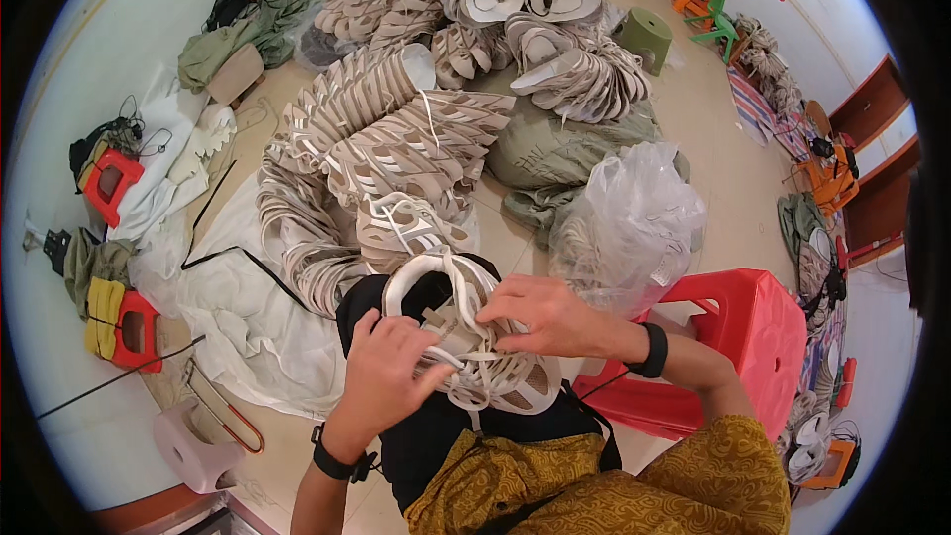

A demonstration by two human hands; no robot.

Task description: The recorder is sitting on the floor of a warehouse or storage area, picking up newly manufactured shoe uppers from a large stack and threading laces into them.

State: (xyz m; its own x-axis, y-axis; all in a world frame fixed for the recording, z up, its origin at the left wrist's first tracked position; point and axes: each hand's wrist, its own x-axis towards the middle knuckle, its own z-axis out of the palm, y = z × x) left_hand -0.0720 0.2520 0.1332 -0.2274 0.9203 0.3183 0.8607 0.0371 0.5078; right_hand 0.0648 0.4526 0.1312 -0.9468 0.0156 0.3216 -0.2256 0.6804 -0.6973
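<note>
A beige and white sneaker upper [530,383] lies across my lap, its padded collar toward the piles and its looped laces toward me. My left hand [388,372] is closed on the upper's near left side, thumb against the white lace [470,394]. From the right, my right hand [555,317] pinches the lace at the eyelet edge, its fingertips partly hidden. Inside the opening shows a pale label [454,330]. Just beyond, another laced upper [401,223] rests against long stacks of nested uppers [411,144].
A red plastic stool [763,337] stands close on my right. Ahead right are a clear plastic bag [634,223] and green sacks [565,154]. White sheeting [248,337] spreads over the floor at left, near a pale stool [193,446]. A green bin [644,40] stands farther back.
</note>
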